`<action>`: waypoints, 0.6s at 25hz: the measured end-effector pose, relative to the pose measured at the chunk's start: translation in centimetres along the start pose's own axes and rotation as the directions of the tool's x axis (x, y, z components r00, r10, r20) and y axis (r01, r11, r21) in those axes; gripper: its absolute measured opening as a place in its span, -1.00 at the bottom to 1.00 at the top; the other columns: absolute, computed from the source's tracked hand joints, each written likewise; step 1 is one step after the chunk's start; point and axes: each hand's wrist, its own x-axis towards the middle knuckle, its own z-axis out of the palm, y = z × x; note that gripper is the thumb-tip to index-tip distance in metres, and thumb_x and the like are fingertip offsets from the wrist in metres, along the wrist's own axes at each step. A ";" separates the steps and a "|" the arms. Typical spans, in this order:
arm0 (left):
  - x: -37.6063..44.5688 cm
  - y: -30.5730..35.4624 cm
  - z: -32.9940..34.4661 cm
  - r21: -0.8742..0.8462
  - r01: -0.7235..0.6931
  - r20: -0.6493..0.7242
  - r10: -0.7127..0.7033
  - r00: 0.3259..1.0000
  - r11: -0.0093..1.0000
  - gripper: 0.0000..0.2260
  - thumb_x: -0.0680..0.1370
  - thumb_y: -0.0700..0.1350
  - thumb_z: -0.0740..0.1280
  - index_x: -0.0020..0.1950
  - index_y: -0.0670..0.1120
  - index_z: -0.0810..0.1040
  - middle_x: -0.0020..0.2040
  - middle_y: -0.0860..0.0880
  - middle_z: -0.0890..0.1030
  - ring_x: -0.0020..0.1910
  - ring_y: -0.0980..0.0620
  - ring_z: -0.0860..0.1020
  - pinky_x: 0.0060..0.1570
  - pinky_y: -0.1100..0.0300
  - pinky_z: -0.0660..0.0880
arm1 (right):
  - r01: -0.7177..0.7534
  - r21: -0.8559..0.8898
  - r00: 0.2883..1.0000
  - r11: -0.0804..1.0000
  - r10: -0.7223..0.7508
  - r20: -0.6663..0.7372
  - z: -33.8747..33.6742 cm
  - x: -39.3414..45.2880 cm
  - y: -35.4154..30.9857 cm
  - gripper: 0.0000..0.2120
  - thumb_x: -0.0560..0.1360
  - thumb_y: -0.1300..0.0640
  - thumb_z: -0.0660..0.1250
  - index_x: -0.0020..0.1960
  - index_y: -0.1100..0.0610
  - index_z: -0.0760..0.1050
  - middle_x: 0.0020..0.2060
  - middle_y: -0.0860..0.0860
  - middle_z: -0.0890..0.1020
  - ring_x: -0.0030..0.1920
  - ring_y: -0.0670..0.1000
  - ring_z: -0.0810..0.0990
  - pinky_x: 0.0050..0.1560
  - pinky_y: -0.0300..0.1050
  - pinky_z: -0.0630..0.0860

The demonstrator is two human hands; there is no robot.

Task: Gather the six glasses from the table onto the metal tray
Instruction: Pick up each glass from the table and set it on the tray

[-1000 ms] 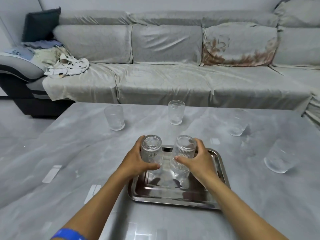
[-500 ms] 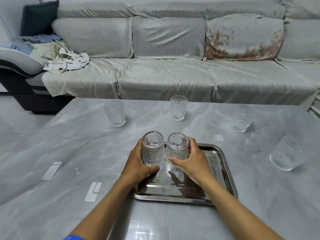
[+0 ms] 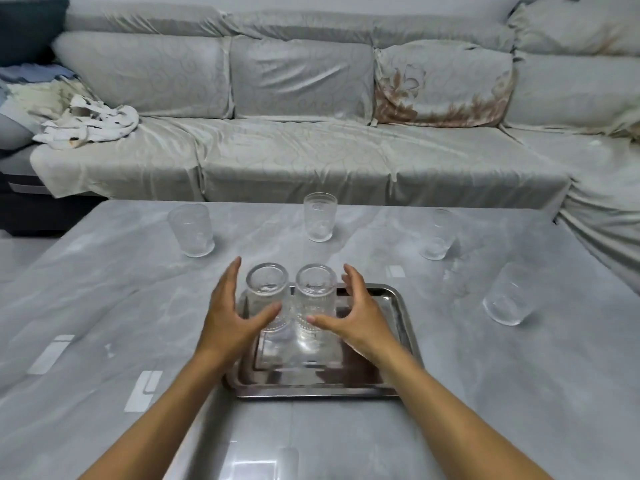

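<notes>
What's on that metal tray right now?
Two ribbed glasses stand upright side by side on the tray. Both look empty. The left hand and right hand cover parts of the tray's floor.

The counter [image 3: 104,306] is pale grey with soft white marbling, and a few plain white rectangular marks [image 3: 143,391] sit at lower left. At centre the metal tray [image 3: 403,327] is shiny silver, its floor reflecting a dark brownish tone. The two glasses on the tray [image 3: 268,299] are clear with fine vertical ribbing; the four glasses on the counter [image 3: 320,216] are clear and faintly frosted-looking. Across the top, the sofa cover [image 3: 294,161] is light grey-beige with a faint swirl pattern. One cushion [image 3: 443,84], upper right, carries a rust-brown floral print. A white crumpled cloth [image 3: 90,124] with dark flecks lies upper left, beside a black cushion [image 3: 31,26].
</notes>
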 end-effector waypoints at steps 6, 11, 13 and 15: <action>-0.9 7.4 1.9 0.459 -0.458 0.157 0.438 0.885 0.761 -0.43 0.43 -0.15 0.47 0.41 -0.01 0.41 0.47 -0.09 0.37 0.38 -0.12 0.40 0.28 -0.07 0.41 | 0.023 -0.573 0.755 0.819 -0.390 -0.527 -12.7 -3.0 0.9 -0.54 0.39 0.13 0.36 0.27 0.09 0.38 0.27 0.07 0.49 0.11 0.18 0.53 -0.03 0.10 0.56; -1.6 8.5 3.9 0.599 -0.437 0.305 0.313 0.899 0.671 -0.58 0.43 -0.14 0.43 0.29 -0.07 0.56 0.38 -0.13 0.50 0.28 -0.19 0.50 0.26 -0.11 0.44 | -0.403 -0.315 0.666 0.859 0.039 -0.745 -20.8 -3.2 6.9 -0.14 0.34 0.05 0.47 0.50 0.09 0.08 0.52 0.17 0.17 0.34 0.30 0.34 0.25 0.18 0.38; -1.6 8.0 4.0 0.616 -0.426 0.321 0.283 0.904 0.663 -0.55 0.41 -0.17 0.44 0.30 -0.06 0.55 0.35 -0.11 0.53 0.26 -0.16 0.52 0.18 -0.08 0.50 | -0.332 -0.001 0.647 0.943 0.226 -0.728 -20.8 -3.4 8.9 -0.01 0.29 0.05 0.55 0.53 0.09 0.01 0.52 0.13 0.21 0.40 0.22 0.34 0.33 0.11 0.36; -1.4 7.8 3.9 0.625 -0.431 0.326 0.284 0.902 0.651 -0.53 0.38 -0.20 0.46 0.29 -0.04 0.57 0.33 -0.09 0.56 0.24 -0.15 0.54 0.11 -0.08 0.54 | -0.315 0.170 0.687 0.934 0.348 -0.638 -19.5 -3.4 10.8 0.05 0.25 0.07 0.60 0.53 0.08 0.02 0.48 0.12 0.31 0.40 0.18 0.38 0.37 0.07 0.35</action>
